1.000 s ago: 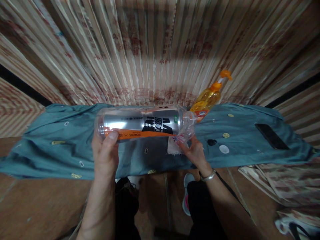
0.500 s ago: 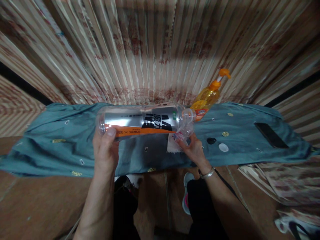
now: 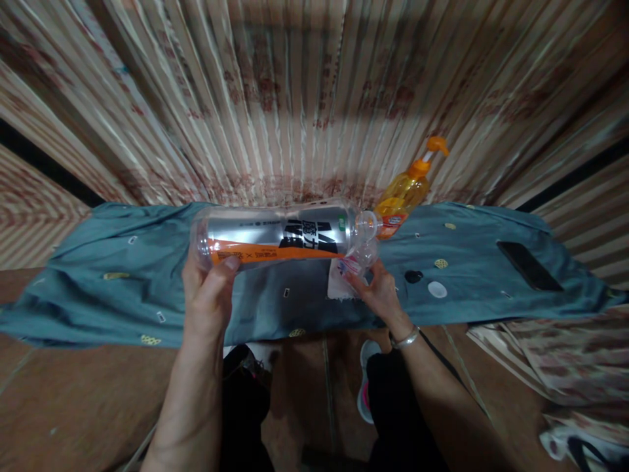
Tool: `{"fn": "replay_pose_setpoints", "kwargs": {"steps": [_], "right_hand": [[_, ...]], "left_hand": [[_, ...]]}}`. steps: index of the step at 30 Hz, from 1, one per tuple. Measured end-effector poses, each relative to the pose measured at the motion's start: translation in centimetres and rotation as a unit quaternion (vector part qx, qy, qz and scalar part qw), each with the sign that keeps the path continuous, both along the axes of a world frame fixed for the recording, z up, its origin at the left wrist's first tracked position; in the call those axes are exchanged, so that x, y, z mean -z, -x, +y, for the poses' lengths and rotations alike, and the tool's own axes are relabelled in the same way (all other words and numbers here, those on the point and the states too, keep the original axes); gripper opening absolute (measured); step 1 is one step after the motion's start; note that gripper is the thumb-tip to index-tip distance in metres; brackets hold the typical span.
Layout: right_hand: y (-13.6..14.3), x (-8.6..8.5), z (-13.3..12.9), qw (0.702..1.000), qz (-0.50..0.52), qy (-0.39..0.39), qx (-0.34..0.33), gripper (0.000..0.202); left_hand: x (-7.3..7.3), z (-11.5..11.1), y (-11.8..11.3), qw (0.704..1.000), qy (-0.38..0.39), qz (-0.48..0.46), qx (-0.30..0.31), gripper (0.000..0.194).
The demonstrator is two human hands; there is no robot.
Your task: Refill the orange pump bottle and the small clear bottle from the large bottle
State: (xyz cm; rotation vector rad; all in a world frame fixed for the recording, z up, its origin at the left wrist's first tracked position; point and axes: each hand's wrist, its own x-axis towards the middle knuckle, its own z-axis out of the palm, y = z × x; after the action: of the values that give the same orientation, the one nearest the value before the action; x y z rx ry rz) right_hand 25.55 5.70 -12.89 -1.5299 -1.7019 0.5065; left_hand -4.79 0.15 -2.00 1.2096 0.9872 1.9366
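Note:
Across the middle lies a large clear plastic bottle (image 3: 270, 229) with a silver and orange label, held on its side above the cloth. My left hand (image 3: 210, 288) grips its base, thumb on the near side. At the neck end, my right hand (image 3: 381, 292) pinches a small clear plastic container (image 3: 362, 255) with pink marks. The container is close against the large bottle's open neck; whether they touch is unclear. My right fingers are partly hidden. Under it shows a whitish square (image 3: 339, 286) on the cloth.
An orange pump bottle (image 3: 403, 193) stands behind the neck. On the teal cloth (image 3: 122, 282) to the right lie a small black object (image 3: 413, 276), a white disc (image 3: 437, 289) and a black phone (image 3: 529, 265). A pleated curtain (image 3: 295, 98) hangs behind.
The large bottle has turned slightly about its length, so more of the orange label shows. My left thumb has shifted a little right along it. My right hand stays nearly in place.

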Motion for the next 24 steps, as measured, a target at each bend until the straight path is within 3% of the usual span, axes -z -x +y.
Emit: {"fn": "replay_pose_setpoints", "kwargs": {"steps": [8, 17, 24], "right_hand": [[0.03, -0.03, 0.03, 1.000, 0.012, -0.009, -0.008, 0.055], [0.00, -0.40, 0.01, 1.000, 0.000, 0.017, -0.003, 0.056], [0.08, -0.44, -0.02, 1.000, -0.003, 0.008, -0.001, 0.059]], "left_hand": [[0.08, 0.03, 0.27, 1.000, 0.001, -0.001, -0.015, 0.042], [-0.04, 0.19, 0.47, 0.999, 0.016, -0.016, -0.028, 0.058], [0.13, 0.31, 0.49, 0.999, -0.010, -0.004, -0.039, 0.046]]}}
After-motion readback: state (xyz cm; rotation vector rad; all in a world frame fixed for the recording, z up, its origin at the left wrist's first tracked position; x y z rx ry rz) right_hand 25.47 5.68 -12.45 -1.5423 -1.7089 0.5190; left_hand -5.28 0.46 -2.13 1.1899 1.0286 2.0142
